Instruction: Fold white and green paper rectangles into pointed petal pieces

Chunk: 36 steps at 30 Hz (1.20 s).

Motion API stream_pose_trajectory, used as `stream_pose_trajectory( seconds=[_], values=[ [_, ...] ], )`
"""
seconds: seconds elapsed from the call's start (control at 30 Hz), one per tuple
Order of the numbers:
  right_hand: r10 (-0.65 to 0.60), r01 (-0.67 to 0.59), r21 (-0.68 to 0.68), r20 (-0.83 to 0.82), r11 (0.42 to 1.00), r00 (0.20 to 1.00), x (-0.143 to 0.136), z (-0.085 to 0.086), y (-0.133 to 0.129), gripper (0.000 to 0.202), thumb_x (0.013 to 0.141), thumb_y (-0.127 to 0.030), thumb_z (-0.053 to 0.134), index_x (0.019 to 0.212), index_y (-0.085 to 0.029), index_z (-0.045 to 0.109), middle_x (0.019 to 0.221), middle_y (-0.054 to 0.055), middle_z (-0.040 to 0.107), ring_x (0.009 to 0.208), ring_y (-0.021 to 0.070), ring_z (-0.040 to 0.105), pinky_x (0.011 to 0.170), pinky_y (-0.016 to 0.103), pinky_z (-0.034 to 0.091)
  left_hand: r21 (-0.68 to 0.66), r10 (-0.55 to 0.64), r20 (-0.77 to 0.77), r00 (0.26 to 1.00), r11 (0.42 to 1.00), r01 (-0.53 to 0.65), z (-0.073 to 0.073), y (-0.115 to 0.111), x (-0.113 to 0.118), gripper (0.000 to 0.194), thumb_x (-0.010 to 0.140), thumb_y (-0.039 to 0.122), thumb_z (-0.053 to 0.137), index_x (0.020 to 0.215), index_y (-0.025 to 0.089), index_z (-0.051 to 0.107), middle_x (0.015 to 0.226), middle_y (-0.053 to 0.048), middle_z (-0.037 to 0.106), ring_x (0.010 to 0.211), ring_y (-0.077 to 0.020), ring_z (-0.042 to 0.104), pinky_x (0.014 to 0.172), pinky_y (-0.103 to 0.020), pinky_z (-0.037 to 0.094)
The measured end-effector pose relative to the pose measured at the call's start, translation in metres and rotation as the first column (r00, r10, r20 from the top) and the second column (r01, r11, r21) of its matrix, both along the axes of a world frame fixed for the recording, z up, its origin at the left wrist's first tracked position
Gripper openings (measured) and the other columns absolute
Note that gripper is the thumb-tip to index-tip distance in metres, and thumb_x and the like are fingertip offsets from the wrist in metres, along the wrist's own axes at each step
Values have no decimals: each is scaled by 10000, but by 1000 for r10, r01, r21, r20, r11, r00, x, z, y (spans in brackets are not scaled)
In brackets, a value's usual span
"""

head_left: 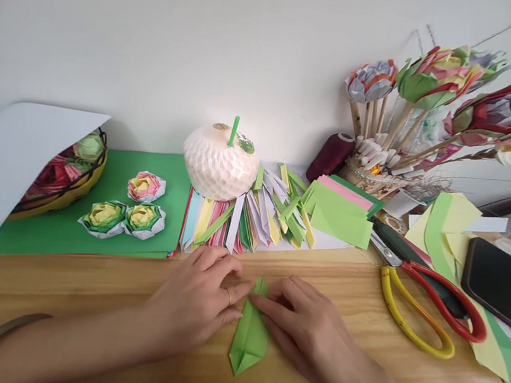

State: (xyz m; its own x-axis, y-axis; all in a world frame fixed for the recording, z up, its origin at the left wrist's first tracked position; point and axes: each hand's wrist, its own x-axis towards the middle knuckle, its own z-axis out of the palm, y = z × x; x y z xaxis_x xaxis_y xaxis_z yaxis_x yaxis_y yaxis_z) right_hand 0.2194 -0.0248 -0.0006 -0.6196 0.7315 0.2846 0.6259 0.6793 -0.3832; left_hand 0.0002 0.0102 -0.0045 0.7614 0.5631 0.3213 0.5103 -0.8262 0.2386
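Observation:
A strip of green paper [249,338], folded to a point at both ends, lies on the wooden table between my hands. My left hand [206,293], a ring on one finger, has its fingertips and thumb at the paper's left edge. From the other side, my right hand [308,321] presses its index fingertip on the upper part of the paper, with the other fingers bent along the right edge. Both hands hold the paper near its far tip. Creases show toward its near end. The undersides of my fingers are hidden.
Red-and-yellow-handled scissors [433,288] and a black phone [497,281] lie at right. Behind are folded paper strips [262,212], green sheets [341,214] and a white textured container [220,164] with a green straw. Paper flowers [144,218] and a basket [76,187] are at left.

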Motion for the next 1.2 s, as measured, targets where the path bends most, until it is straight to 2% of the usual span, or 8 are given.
stream_pose_trajectory(
  seconds=[0.13, 0.23, 0.33, 0.47, 0.63, 0.83, 1.0, 1.2],
  values=[
    [-120, 115, 94, 48, 989, 992, -1, -2, 1, 209, 923, -178, 468, 1030, -164, 648, 810, 61, 584, 743, 192, 526, 631, 313, 466, -27, -35, 86, 996, 999, 38, 1, -3, 0, 204, 900, 254, 523, 1052, 167, 627, 989, -76, 598, 906, -251, 459, 757, -406, 391],
    [-183, 176, 135, 44, 975, 982, 0, -4, 1, 174, 910, -198, 497, 998, -148, 638, 923, 100, 601, 853, 231, 536, 701, 364, 487, -31, -82, 98, 992, 996, 86, 1, -4, 1, 190, 908, 269, 518, 1018, 167, 635, 955, -58, 618, 904, -243, 471, 775, -401, 382],
    [-156, 154, 104, 11, 983, 988, 2, -5, 2, 121, 890, -199, 528, 936, -131, 617, 990, 116, 609, 908, 240, 533, 749, 382, 486, 32, -87, 107, 990, 996, 84, -1, -1, 1, 172, 926, 198, 486, 992, 170, 642, 904, -34, 641, 891, -230, 485, 763, -382, 377],
    [-111, 113, 73, -32, 991, 993, 5, -5, 3, 107, 897, -197, 525, 895, -143, 618, 858, 75, 624, 784, 202, 528, 674, 342, 470, 117, -71, 121, 990, 992, 57, -4, 5, -1, 224, 933, 113, 432, 949, 161, 651, 847, -30, 655, 861, -214, 508, 728, -358, 379],
    [-102, 107, 98, -60, 989, 993, 9, -4, 3, 145, 912, -196, 520, 903, -172, 663, 870, 77, 621, 781, 188, 539, 656, 315, 460, 130, -95, 161, 982, 989, 74, -4, 11, -4, 254, 918, 84, 435, 833, 164, 661, 799, -20, 657, 828, -188, 534, 708, -333, 398],
    [-76, 75, -20, -97, 997, 992, 15, -8, 5, 190, 927, -199, 488, 1089, -167, 581, 894, 77, 629, 808, 187, 569, 686, 310, 483, 144, -134, 115, 984, 983, 117, 5, 9, -2, 222, 905, 104, 461, 850, 148, 672, 783, -38, 650, 803, -185, 565, 713, -344, 447],
    [-106, 89, -173, -91, 981, 990, 20, 0, 5, 122, 840, -190, 572, 954, -178, 530, 838, 55, 600, 748, 182, 552, 639, 296, 468, 177, -87, 52, 995, 981, 76, 7, -2, 0, 166, 864, 220, 506, 815, 141, 643, 799, -61, 657, 855, -239, 585, 801, -444, 453],
    [-68, 51, -228, -68, 972, 995, 23, 5, 7, 127, 821, -160, 586, 924, -185, 517, 860, 47, 587, 787, 183, 539, 680, 300, 456, 352, -70, 44, 997, 935, 50, 1, -8, -1, 151, 842, 89, 521, 751, 157, 621, 732, -38, 655, 880, -225, 604, 836, -434, 468]
  ],
)
